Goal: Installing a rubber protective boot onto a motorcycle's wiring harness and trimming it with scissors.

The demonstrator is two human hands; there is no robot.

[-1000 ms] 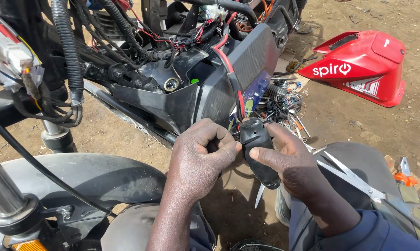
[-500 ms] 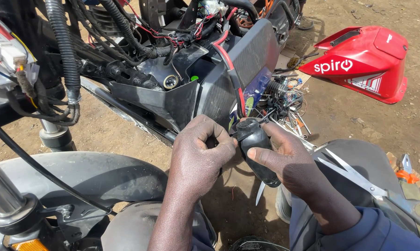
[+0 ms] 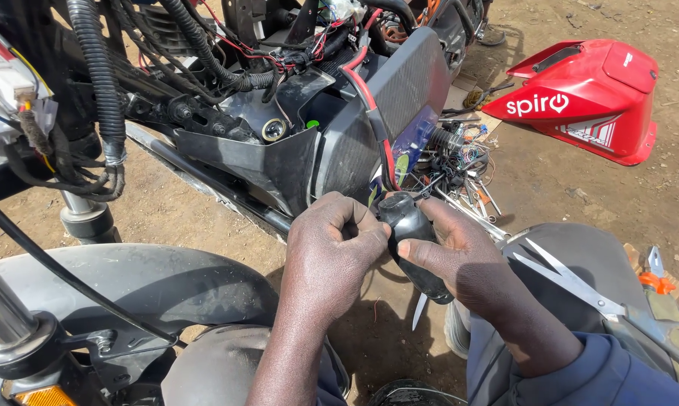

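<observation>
Head view: both hands, left [image 3: 332, 252] and right [image 3: 460, 256], grip a smooth, rounded black plastic housing [image 3: 411, 229].

Left hand [image 3: 332, 256]: fist curled, knuckles up, fingers pinched. Right hand [image 3: 460, 259]: palm cupped, thumb extended leftward. Both forearms reach forward, hands touching.

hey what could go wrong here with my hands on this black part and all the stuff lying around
The scissors lie open on your knee, blades towards your right hand; a shift might nick you or drop them. Your left hand works at the black part where the red cable enters; tugging could strain it.
</observation>
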